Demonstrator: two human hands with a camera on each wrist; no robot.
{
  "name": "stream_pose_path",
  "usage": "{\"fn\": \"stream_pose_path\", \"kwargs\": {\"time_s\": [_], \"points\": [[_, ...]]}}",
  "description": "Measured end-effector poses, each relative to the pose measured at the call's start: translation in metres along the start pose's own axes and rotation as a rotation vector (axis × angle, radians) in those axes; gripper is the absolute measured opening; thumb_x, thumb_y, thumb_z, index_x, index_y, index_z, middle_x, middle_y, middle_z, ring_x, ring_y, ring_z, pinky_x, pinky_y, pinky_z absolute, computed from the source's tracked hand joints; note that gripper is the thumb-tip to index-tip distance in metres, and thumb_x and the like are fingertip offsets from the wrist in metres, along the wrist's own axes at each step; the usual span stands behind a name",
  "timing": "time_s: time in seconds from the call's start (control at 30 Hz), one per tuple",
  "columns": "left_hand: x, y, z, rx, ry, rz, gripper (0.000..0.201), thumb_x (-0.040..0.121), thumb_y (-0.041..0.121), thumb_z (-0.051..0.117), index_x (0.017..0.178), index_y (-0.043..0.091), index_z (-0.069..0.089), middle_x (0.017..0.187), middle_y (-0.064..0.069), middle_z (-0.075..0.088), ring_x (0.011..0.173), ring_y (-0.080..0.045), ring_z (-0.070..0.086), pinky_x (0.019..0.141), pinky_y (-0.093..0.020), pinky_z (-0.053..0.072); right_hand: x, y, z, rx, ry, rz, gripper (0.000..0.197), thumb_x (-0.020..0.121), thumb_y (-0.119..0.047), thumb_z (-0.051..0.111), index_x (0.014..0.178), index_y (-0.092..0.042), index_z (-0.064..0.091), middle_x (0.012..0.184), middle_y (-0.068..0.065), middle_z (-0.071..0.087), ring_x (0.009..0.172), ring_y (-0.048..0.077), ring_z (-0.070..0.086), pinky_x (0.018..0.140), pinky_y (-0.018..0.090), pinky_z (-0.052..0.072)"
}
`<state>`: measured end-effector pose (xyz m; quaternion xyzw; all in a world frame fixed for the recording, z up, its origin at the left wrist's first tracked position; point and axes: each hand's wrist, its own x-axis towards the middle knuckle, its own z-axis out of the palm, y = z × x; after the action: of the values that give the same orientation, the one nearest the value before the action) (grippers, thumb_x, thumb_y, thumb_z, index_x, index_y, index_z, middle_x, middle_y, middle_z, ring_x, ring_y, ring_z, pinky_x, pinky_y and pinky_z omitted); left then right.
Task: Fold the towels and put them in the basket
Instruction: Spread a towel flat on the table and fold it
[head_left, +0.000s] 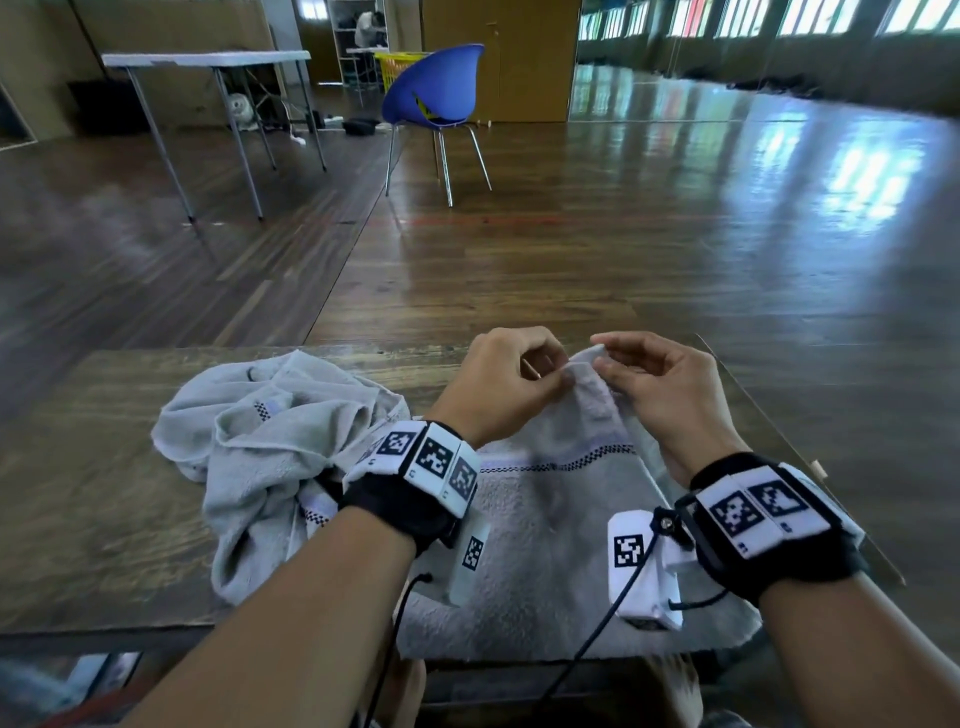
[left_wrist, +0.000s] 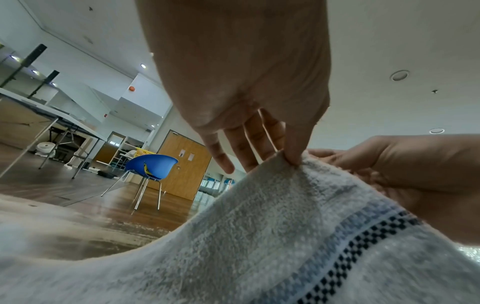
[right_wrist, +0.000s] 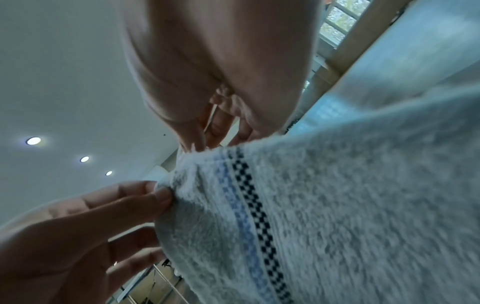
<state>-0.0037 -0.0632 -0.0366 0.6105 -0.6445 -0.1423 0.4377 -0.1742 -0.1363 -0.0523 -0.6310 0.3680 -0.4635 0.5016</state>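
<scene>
Now both hands are working the same raised corner of the towel (head_left: 550, 499), which is lying spread on the near right part of the wooden table (head_left: 78, 467) and lifting to a peak at its far edge. The left hand (head_left: 506, 384) is pinching that corner between thumb and fingertips, and the right hand (head_left: 660, 387) is pinching it from the right, the two nearly touching. A second towel (head_left: 270, 447) is sitting crumpled just left of the first. A blue chair (head_left: 434, 85) is standing far off on the floor.
</scene>
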Motion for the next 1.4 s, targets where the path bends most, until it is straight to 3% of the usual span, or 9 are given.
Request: {"fn": "stream_pose_path", "kwargs": {"time_s": [0.17,0.3,0.37,0.8,0.93,1.03,1.17,1.3,1.4], "points": [[0.000,-0.002,0.004,-0.027,0.048,-0.033,0.010,0.086,0.028,0.073,0.087,0.018,0.071,0.077,0.003,0.072,0.070,-0.012,0.068,0.064,-0.027,0.058,0.003,0.002,0.000,-0.024,-0.021,0.093,0.020,0.088,-0.010,0.075,0.085,-0.028,0.081,0.089,-0.002,0.079,0.089,0.015,0.076,0.087,0.040,0.061],[-0.001,-0.005,0.006,-0.065,0.075,-0.025,0.007,0.085,0.028,0.073,0.086,0.022,0.071,0.073,0.003,0.071,0.064,-0.009,0.067,0.058,-0.019,0.054,0.003,0.003,0.001,-0.003,0.022,0.141,0.013,0.085,-0.009,0.078,0.081,-0.021,0.080,0.085,0.003,0.079,0.086,0.020,0.076,0.085,0.043,0.061],[-0.001,-0.007,0.008,-0.057,0.080,-0.032,0.009,0.085,0.031,0.074,0.085,0.022,0.071,0.070,0.002,0.070,0.062,-0.009,0.065,0.057,-0.021,0.054,0.003,0.001,0.003,0.014,0.005,0.149,0.012,0.085,-0.009,0.078,0.080,-0.020,0.080,0.084,0.004,0.079,0.084,0.020,0.076,0.084,0.043,0.062],[0.004,-0.018,0.012,0.011,0.109,0.003,0.011,0.085,0.033,0.074,0.083,0.023,0.071,0.065,0.006,0.067,0.057,-0.004,0.062,0.054,-0.021,0.053,-0.005,-0.006,0.007,-0.112,-0.105,0.023,0.002,0.083,-0.025,0.081,0.084,-0.024,0.082,0.084,-0.003,0.079,0.086,0.012,0.075,0.088,0.038,0.060],[0.004,-0.019,0.012,0.031,0.112,0.013,0.011,0.086,0.034,0.073,0.082,0.025,0.071,0.065,0.006,0.067,0.058,-0.006,0.064,0.055,-0.025,0.055,-0.005,-0.004,0.007,-0.173,-0.122,-0.036,0.008,0.080,-0.033,0.083,0.084,-0.026,0.081,0.080,-0.007,0.078,0.080,0.007,0.074,0.079,0.029,0.060],[0.003,-0.020,0.011,0.025,0.110,0.018,0.008,0.086,0.032,0.073,0.086,0.024,0.071,0.064,0.006,0.067,0.056,-0.006,0.064,0.054,-0.024,0.054,-0.004,-0.003,0.007,-0.223,-0.127,-0.057,0.014,0.076,-0.040,0.085,0.085,-0.030,0.081,0.076,0.001,0.076,0.068,0.013,0.071,0.070,0.029,0.059],[0.002,-0.019,0.010,0.031,0.094,0.025,0.006,0.086,0.031,0.072,0.089,0.026,0.074,0.065,0.004,0.069,0.058,-0.010,0.066,0.056,-0.030,0.057,-0.002,0.000,0.007,-0.231,-0.129,-0.057,0.013,0.076,-0.037,0.086,0.083,-0.028,0.081,0.064,-0.003,0.070,0.052,0.000,0.058,0.059,0.024,0.048],[0.001,-0.018,0.009,0.036,0.099,0.018,0.007,0.086,0.033,0.073,0.086,0.026,0.075,0.064,0.003,0.070,0.059,-0.010,0.066,0.059,-0.035,0.057,-0.002,0.001,0.007,-0.238,-0.121,-0.047,0.013,0.076,-0.037,0.086,0.081,-0.027,0.081,0.075,-0.005,0.077,0.069,0.004,0.071,0.069,0.024,0.056],[0.001,-0.019,0.009,0.043,0.110,0.029,0.005,0.085,0.033,0.074,0.084,0.028,0.075,0.063,0.005,0.069,0.058,-0.007,0.065,0.058,-0.034,0.058,-0.002,0.000,0.005,-0.275,-0.143,-0.058,0.003,0.085,-0.031,0.079,0.083,-0.029,0.080,0.080,-0.012,0.077,0.078,0.002,0.072,0.075,0.023,0.057]]}}
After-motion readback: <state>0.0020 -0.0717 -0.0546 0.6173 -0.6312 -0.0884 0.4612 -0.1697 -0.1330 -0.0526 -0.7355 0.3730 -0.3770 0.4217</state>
